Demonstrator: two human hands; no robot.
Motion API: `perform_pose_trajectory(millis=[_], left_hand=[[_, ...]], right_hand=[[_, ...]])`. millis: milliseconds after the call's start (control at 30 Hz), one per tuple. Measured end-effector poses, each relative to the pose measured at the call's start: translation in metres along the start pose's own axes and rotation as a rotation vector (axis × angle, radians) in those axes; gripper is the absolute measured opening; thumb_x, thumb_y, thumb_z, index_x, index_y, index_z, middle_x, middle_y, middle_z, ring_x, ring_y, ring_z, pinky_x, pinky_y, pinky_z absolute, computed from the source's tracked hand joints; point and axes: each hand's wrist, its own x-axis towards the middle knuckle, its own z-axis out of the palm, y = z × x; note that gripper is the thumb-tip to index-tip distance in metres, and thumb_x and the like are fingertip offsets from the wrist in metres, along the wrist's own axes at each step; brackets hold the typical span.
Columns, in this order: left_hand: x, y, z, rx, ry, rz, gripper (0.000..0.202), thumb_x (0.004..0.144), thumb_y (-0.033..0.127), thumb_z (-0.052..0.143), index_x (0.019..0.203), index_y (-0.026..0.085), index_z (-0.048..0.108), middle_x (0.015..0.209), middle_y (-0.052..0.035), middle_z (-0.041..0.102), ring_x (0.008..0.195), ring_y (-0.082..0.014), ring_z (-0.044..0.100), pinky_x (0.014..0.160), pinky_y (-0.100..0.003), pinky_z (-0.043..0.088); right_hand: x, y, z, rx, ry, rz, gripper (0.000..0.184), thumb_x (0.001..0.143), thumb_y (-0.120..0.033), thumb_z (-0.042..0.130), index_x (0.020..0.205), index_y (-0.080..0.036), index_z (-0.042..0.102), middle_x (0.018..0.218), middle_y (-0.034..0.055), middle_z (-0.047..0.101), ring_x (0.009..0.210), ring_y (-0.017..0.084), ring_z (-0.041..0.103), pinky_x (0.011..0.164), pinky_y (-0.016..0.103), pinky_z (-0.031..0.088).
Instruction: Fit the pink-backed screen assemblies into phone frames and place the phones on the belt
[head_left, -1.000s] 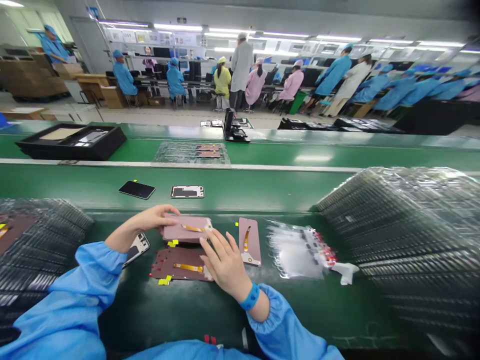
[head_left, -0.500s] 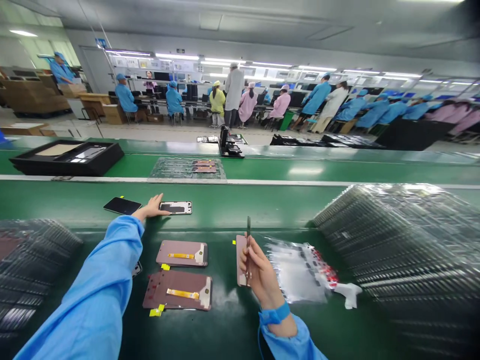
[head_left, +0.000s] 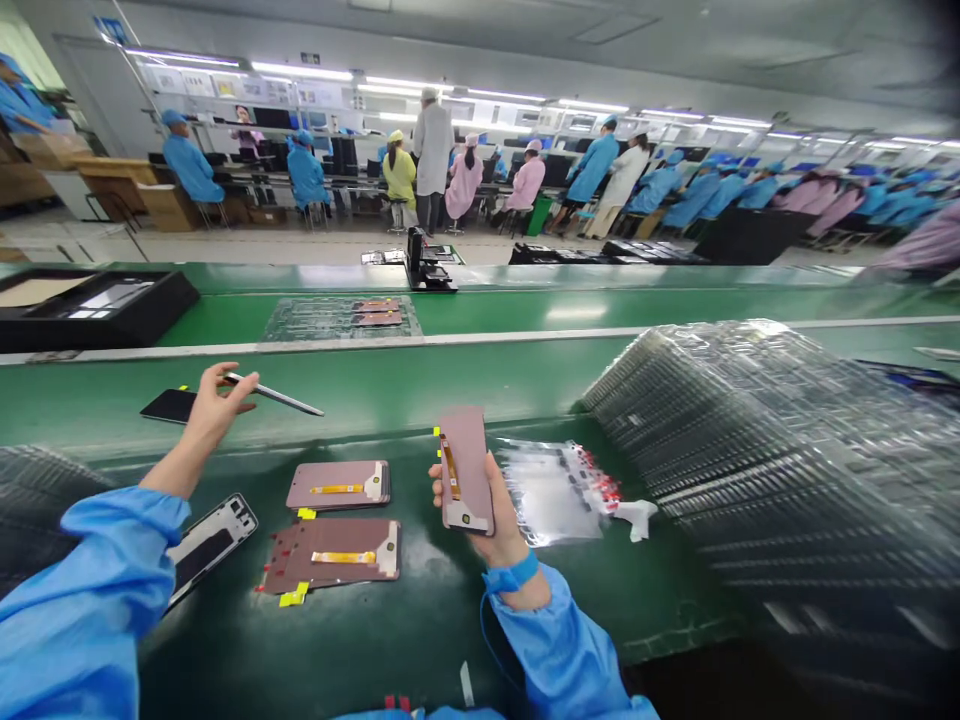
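Note:
My left hand, at the left above the raised green ledge, pinches one end of a phone frame, tilted nearly edge-on. Close by that hand a dark-faced phone lies on the ledge. Another phone frame rests by my left sleeve, partly covered by it. My right hand grips a phone screen, its brown back and yellow flex cable facing me. Between my arms lie two piles of similar screens, an upper pile and a lower pile with yellow tabs.
Clear film sheets with red tabs and a white piece lie right of my right hand. Tall stacked clear trays stand at the right. Beyond the ledge are a clear tray, a black box and a black fixture.
My left hand has lifted the phone frame off the ledge and moved left. My right hand has turned the screen from edge-on to show its brown back. The view has shifted right.

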Motion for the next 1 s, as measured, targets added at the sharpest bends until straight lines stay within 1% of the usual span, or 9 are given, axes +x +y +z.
perform_pose_trajectory(millis=[67, 133, 200, 300, 433, 567, 633, 767, 1000], left_hand=[[-0.031, 0.017, 0.001, -0.166, -0.035, -0.035, 0.081, 0.083, 0.058, 0.065, 0.142, 0.019, 0.026, 0.108, -0.0054, 0.047, 0.111, -0.0268, 0.060, 0.092, -0.044, 0.055], [-0.068, 0.027, 0.007, -0.330, -0.085, -0.071, 0.074, 0.083, 0.058, 0.066, 0.137, 0.018, 0.036, 0.108, -0.0065, 0.054, 0.113, -0.0253, 0.061, 0.091, -0.034, 0.055], [-0.108, 0.030, 0.018, -0.605, -0.164, -0.140, 0.075, 0.072, 0.050, 0.081, 0.131, 0.017, 0.048, 0.116, -0.0105, 0.062, 0.117, -0.0248, 0.060, 0.088, -0.023, 0.054], [-0.162, 0.026, 0.040, -0.784, -0.333, -0.233, 0.087, 0.061, 0.044, 0.089, 0.136, 0.025, 0.050, 0.132, -0.0115, 0.061, 0.117, -0.0293, 0.061, 0.087, -0.029, 0.057], [-0.206, 0.017, 0.067, -0.846, -0.510, -0.358, 0.092, 0.059, 0.047, 0.089, 0.140, 0.032, 0.047, 0.135, -0.0109, 0.059, 0.113, -0.0338, 0.063, 0.086, -0.039, 0.057], [-0.220, 0.012, 0.080, -0.887, -0.569, -0.267, 0.091, 0.061, 0.052, 0.088, 0.141, 0.030, 0.051, 0.136, -0.0105, 0.058, 0.124, -0.0326, 0.056, 0.099, -0.034, 0.050], [-0.221, 0.012, 0.081, -0.876, -0.598, -0.233, 0.088, 0.062, 0.052, 0.087, 0.140, 0.032, 0.052, 0.137, -0.0088, 0.058, 0.127, -0.0304, 0.054, 0.102, -0.032, 0.047], [-0.219, 0.012, 0.080, -0.878, -0.615, -0.201, 0.086, 0.063, 0.051, 0.087, 0.141, 0.033, 0.053, 0.138, -0.0073, 0.058, 0.127, -0.0283, 0.054, 0.103, -0.029, 0.045], [-0.220, 0.013, 0.081, -0.863, -0.622, -0.152, 0.081, 0.066, 0.049, 0.086, 0.139, 0.034, 0.055, 0.141, -0.0052, 0.056, 0.127, -0.0257, 0.055, 0.102, -0.026, 0.046]], right_hand=[[-0.004, -0.002, 0.002, -0.132, 0.038, -0.095, 0.071, 0.081, -0.077, 0.058, 0.116, -0.016, 0.066, 0.104, 0.0117, 0.067, 0.079, 0.019, 0.063, 0.070, 0.030, 0.054], [-0.010, -0.005, 0.004, -0.228, 0.049, -0.178, 0.073, 0.084, -0.079, 0.051, 0.117, -0.015, 0.065, 0.106, 0.0126, 0.067, 0.076, 0.018, 0.063, 0.069, 0.030, 0.055], [-0.017, -0.008, 0.006, -0.303, 0.052, -0.242, 0.073, 0.088, -0.078, 0.044, 0.119, -0.016, 0.064, 0.109, 0.0128, 0.066, 0.073, 0.018, 0.062, 0.064, 0.031, 0.055], [-0.028, -0.009, 0.010, -0.400, 0.036, -0.303, 0.068, 0.091, -0.074, 0.041, 0.123, -0.018, 0.062, 0.121, 0.0141, 0.062, 0.086, 0.022, 0.065, 0.070, 0.035, 0.057], [-0.042, -0.008, 0.021, -0.617, -0.090, -0.372, 0.056, 0.095, -0.059, 0.051, 0.134, -0.020, 0.056, 0.134, 0.0131, 0.057, 0.115, 0.027, 0.060, 0.096, 0.040, 0.053], [-0.053, -0.007, 0.030, -0.877, -0.301, -0.404, 0.059, 0.095, -0.047, 0.061, 0.147, -0.027, 0.044, 0.148, 0.0116, 0.045, 0.127, 0.027, 0.054, 0.104, 0.043, 0.049], [-0.056, -0.007, 0.032, -1.006, -0.363, -0.437, 0.058, 0.094, -0.044, 0.063, 0.147, -0.029, 0.045, 0.150, 0.0104, 0.043, 0.133, 0.027, 0.048, 0.109, 0.042, 0.045], [-0.059, -0.007, 0.034, -1.179, -0.431, -0.486, 0.056, 0.093, -0.044, 0.065, 0.144, -0.026, 0.050, 0.148, 0.0115, 0.044, 0.137, 0.026, 0.044, 0.113, 0.039, 0.040], [-0.060, -0.009, 0.030, -1.254, -0.485, -0.439, 0.056, 0.093, -0.046, 0.064, 0.142, -0.024, 0.051, 0.147, 0.0126, 0.044, 0.137, 0.025, 0.044, 0.112, 0.038, 0.041]])
